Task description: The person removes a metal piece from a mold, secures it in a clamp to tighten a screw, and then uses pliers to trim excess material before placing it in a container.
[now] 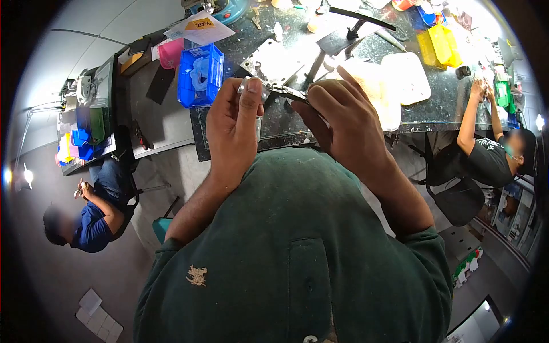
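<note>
My left hand (237, 117) is closed, thumb on top, around a small silvery metal part (265, 94) held up over the near edge of the bench. My right hand (346, 114) has its fingers wrapped round a slim metal tool with a dark handle (294, 93). The tool's tip meets the metal part between the two hands, and the right fingers cover most of its handle. Just beyond my hands, a light metal plate with holes (269, 60) lies on the dark speckled bench (289, 137).
A blue bin (200, 77) stands left of my hands, with a pink container (170, 54) behind. White trays (406, 77) and a lamp arm (363, 20) are to the right, yellow bins (440, 46) farther off. One person (486, 148) sits at right, another (94, 211) at left.
</note>
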`<control>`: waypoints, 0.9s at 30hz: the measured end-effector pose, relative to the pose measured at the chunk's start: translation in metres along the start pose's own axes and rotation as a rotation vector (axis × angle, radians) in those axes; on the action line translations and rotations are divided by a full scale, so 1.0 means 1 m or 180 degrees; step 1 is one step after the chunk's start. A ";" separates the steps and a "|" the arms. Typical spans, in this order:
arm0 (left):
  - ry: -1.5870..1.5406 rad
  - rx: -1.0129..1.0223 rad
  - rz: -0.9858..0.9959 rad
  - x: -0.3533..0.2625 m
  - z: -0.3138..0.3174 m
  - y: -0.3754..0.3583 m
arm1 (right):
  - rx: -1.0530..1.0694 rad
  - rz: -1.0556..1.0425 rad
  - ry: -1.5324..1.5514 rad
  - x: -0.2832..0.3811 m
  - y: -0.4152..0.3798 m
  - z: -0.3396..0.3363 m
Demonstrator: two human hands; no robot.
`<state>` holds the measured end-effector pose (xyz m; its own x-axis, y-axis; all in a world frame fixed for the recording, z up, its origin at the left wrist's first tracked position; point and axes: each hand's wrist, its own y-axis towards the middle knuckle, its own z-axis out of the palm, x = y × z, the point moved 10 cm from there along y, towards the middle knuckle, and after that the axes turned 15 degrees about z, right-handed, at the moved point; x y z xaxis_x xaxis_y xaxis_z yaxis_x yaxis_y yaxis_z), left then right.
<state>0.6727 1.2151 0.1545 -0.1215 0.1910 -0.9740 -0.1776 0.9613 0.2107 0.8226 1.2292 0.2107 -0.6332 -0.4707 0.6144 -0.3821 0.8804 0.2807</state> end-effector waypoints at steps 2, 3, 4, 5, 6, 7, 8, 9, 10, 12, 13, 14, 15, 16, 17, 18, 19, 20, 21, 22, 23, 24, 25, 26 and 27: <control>0.0379 -0.0086 0.0144 -0.004 -0.003 0.002 | 0.0041 -0.0080 -0.0160 0.003 -0.001 0.003; 0.0381 -0.0088 0.0145 -0.005 -0.003 0.002 | 0.0210 0.0077 -0.0206 -0.001 -0.001 0.008; 0.0328 -0.0105 0.0021 -0.002 -0.003 0.002 | 0.0377 0.0230 -0.0251 -0.005 -0.001 0.014; 0.0275 -0.0123 -0.0104 0.001 -0.004 0.002 | 0.0376 0.0224 -0.0249 -0.005 -0.001 0.014; 0.0278 -0.0130 -0.0107 -0.001 -0.006 0.003 | 0.0419 0.0251 -0.0244 -0.006 -0.002 0.016; 0.0657 0.0149 -0.0276 0.002 -0.004 0.004 | 0.0464 0.0281 -0.0238 -0.008 -0.003 0.018; 0.1032 0.0428 -0.0442 0.005 -0.003 0.004 | 0.0470 0.0277 -0.0237 -0.008 -0.004 0.019; 0.1033 0.0423 -0.0440 0.003 -0.003 0.007 | 0.0445 0.0274 -0.0221 -0.008 -0.004 0.021; 0.0950 0.0441 -0.0591 0.006 -0.003 0.007 | 0.0420 0.0274 -0.0206 -0.007 -0.004 0.021; 0.0863 0.0461 -0.0741 0.013 -0.001 0.007 | 0.0450 0.0372 0.0053 -0.007 -0.002 0.020; 0.0719 0.0394 -0.0599 0.015 -0.001 0.007 | 0.0481 0.0472 0.0314 -0.009 -0.001 0.019; 0.0577 0.0326 -0.0456 0.015 -0.001 0.008 | 0.0481 0.0472 0.0316 -0.008 0.001 0.017; 0.0576 0.0332 -0.0457 0.017 -0.002 0.008 | 0.0781 0.0766 0.0598 -0.016 0.002 0.020; 0.0397 0.0380 -0.0308 0.014 0.000 0.009 | 0.1081 0.1065 0.0877 -0.023 0.000 0.025; 0.0216 0.0425 -0.0160 0.011 0.002 0.010 | 0.1080 0.1073 0.0870 -0.023 0.001 0.021; 0.0212 0.0423 -0.0161 0.013 0.000 0.009 | 0.1469 0.1569 0.1347 -0.032 -0.003 0.030; 0.0112 0.0563 0.0111 0.007 0.002 0.010 | 0.1853 0.2058 0.1829 -0.039 -0.010 0.040; 0.0010 0.0707 0.0383 0.001 0.005 0.010 | 0.1849 0.2056 0.1827 -0.041 -0.011 0.040; 0.0003 0.0708 0.0383 0.003 0.002 0.010 | 0.2280 0.2468 0.2811 -0.040 -0.022 0.053; -0.0221 0.0884 0.0481 0.001 0.005 0.009 | 0.2700 0.2853 0.3806 -0.034 -0.032 0.062; -0.0437 0.1050 0.0574 -0.001 0.008 0.006 | 0.2717 0.2852 0.3797 -0.032 -0.032 0.060; -0.0433 0.1031 0.0570 0.001 0.007 0.003 | 0.2948 0.3199 0.4374 -0.023 -0.039 0.061; -0.0758 0.0988 0.0507 0.002 0.007 0.000 | 0.3167 0.3544 0.4950 -0.014 -0.045 0.063; -0.1087 0.0951 0.0440 0.004 0.009 -0.003 | 0.3178 0.3546 0.4941 -0.013 -0.046 0.063; -0.1089 0.0947 0.0440 0.007 0.013 -0.009 | 0.3267 0.3695 0.5231 -0.009 -0.049 0.065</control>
<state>0.6859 1.2108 0.1446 0.2133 0.3277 -0.9204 0.1112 0.9278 0.3562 0.8032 1.1866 0.1435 -0.0486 0.9757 0.2135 -0.8267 0.0806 -0.5569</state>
